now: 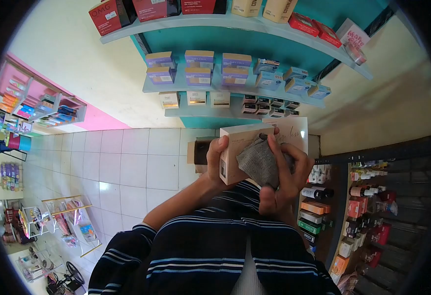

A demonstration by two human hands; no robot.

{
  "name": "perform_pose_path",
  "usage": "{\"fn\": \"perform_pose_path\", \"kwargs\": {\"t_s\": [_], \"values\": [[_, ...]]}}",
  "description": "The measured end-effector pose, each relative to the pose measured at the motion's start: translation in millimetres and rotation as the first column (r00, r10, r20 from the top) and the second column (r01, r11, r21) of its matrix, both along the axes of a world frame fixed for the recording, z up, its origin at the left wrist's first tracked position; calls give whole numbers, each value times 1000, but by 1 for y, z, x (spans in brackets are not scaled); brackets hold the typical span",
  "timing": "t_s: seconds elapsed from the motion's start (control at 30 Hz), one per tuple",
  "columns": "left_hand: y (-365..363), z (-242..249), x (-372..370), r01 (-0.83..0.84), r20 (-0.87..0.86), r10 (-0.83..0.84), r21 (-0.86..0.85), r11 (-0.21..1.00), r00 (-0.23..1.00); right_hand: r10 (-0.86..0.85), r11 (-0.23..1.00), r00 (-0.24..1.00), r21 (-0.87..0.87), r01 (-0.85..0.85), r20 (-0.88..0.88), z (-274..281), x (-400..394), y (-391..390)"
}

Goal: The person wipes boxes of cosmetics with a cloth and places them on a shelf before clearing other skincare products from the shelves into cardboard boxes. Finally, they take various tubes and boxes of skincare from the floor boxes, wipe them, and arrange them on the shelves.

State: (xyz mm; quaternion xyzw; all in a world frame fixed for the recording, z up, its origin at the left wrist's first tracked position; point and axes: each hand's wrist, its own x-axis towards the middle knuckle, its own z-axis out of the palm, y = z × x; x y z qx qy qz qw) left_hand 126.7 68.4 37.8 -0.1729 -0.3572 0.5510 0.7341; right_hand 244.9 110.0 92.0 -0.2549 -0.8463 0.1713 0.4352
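A pale pinkish box (235, 142) is held up in front of my chest, with my left hand (217, 160) closed round its left side, the thumb on its face. My right hand (284, 172) has its fingers bent around a crumpled grey cloth (258, 161), which lies against the face of the box. Behind the box stands a larger light panel (296, 132) with script lettering, partly covered by my right hand. How the panel and the box are joined cannot be seen.
Ahead, wall shelves (191, 87) carry purple, blue and white boxes, with red boxes (305, 24) higher up. An open carton (200, 156) sits on the tiled floor. Shelves of products (345, 196) stand close on the right, and display racks (68, 206) at the left.
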Motion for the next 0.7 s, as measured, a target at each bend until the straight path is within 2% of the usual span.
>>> {"fn": "perform_pose_path", "kwargs": {"t_s": [0.07,0.1,0.17,0.2,0.23,0.27,0.33,0.37,0.4,0.43,0.7], "values": [[-1,1,2,113,178,-109,-13,994,978,-67,997,995,31,65,69,1,0,-4],[-1,0,3,2,48,-1,-3,1000,999,-133,990,982,65,125,135,2,1,-6],[0,-4,0,-106,-81,107,21,994,991,-146,986,980,99,133,135,1,1,-7],[1,-7,-6,-191,-629,267,187,964,730,-156,981,978,133,138,136,1,1,-7],[2,-7,-10,-156,-902,393,368,917,178,-158,981,978,133,140,136,1,1,-8],[2,-5,-9,-154,-902,392,368,917,179,-137,985,987,121,126,88,0,1,-7],[2,8,-6,-167,-961,249,228,959,121,-118,987,992,111,113,40,-4,-1,-6],[2,14,-4,-172,-975,199,180,969,103,-73,995,996,62,75,-42,-8,-2,-5],[2,17,0,-265,-961,251,213,940,117,-31,999,991,16,34,-127,-9,-4,-5],[2,19,2,-357,-945,303,242,902,125,-33,999,991,17,36,-127,-9,-4,-5],[1,13,1,-387,-948,277,199,900,157,-11,999,992,45,17,-127,-7,-6,-4]]}}
